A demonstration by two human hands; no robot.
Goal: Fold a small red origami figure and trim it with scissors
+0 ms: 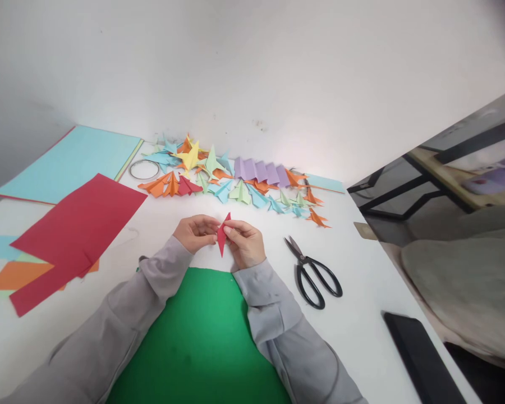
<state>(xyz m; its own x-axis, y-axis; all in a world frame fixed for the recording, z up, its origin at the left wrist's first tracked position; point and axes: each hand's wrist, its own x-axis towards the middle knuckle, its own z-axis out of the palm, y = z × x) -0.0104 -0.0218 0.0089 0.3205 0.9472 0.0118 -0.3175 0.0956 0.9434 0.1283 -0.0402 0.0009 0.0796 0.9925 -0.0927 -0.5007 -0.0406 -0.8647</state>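
Far to the left of my fingers lie an orange strip (19, 275) and some big light blue sheets (69, 163). Closer in is a big red sheet (82, 216). These are well away from my fingers, so I think my elbow has room to move.

Past my left fingers sits a thin ring (145, 161). Then comes my left hand (197, 232). Its thumb and fingers are close together, right at the left edge of the small folded red paper (221, 240). I can't tell if they really squeeze it. I think they should hold that edge softly, so the paper won't slip or get squashed.

The little paper is between my two hands, tilted, with one point up and one point down. Below my fingers, nearer to me, is something flat and green (193, 336). Beyond my fingers are lots of folded paper shapes (239, 192).

My right hand (248, 242) pinches the red paper, with the thumb on the side I see. I should press right along the crease with that thumb, slowly, and line up the edges first. If I push crooked, the points could bend.

To the right of my fingers lie black scissors (303, 261), and farther right a flat black thing (425, 359).
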